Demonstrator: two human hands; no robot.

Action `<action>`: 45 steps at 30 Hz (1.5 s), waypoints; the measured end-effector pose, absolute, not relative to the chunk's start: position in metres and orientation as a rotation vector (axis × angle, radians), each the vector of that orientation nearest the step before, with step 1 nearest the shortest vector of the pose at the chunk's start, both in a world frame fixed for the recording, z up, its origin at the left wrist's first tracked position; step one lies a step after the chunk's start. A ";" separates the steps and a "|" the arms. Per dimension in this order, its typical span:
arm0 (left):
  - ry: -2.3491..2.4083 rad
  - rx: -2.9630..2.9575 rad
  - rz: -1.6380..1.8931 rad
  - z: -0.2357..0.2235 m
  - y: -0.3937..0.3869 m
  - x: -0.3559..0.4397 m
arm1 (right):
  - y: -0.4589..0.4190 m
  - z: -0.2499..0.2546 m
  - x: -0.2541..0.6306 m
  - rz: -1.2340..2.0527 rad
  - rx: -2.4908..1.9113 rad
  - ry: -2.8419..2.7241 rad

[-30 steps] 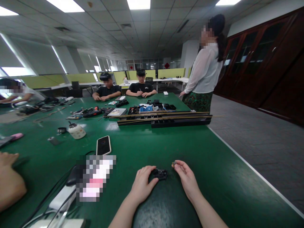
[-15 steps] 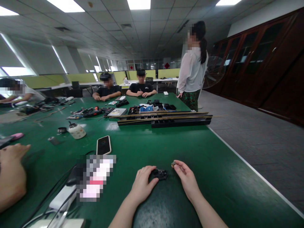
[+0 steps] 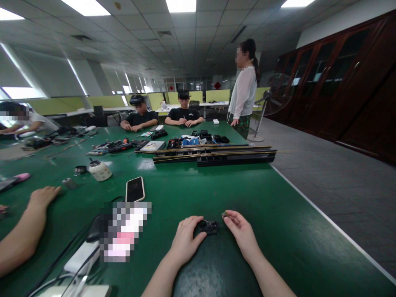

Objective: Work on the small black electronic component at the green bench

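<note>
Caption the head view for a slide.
Left hand holding a black part, right hand pinching a small piece, at a green table.

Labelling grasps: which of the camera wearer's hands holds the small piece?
The right hand, which pinches the small piece; the left hand instead holds the black part on the green table.

From the head, forward and down, seemingly close over the table [image 3: 173,185].
</note>
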State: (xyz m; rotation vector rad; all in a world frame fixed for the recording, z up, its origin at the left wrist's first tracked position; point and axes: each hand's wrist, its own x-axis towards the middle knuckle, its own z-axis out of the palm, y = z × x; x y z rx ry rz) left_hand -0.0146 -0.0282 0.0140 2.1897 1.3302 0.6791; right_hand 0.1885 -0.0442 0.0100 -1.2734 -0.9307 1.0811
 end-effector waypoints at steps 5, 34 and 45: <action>1.339 2.173 0.669 0.014 -0.028 -0.014 | -0.045 0.008 0.186 1.051 -1.280 -1.064; 1.304 2.180 0.681 0.014 -0.028 -0.014 | -0.059 0.026 0.169 0.674 -1.463 -1.885; 1.339 2.221 0.666 0.013 -0.030 -0.012 | -0.057 0.026 0.172 0.776 -1.445 -1.783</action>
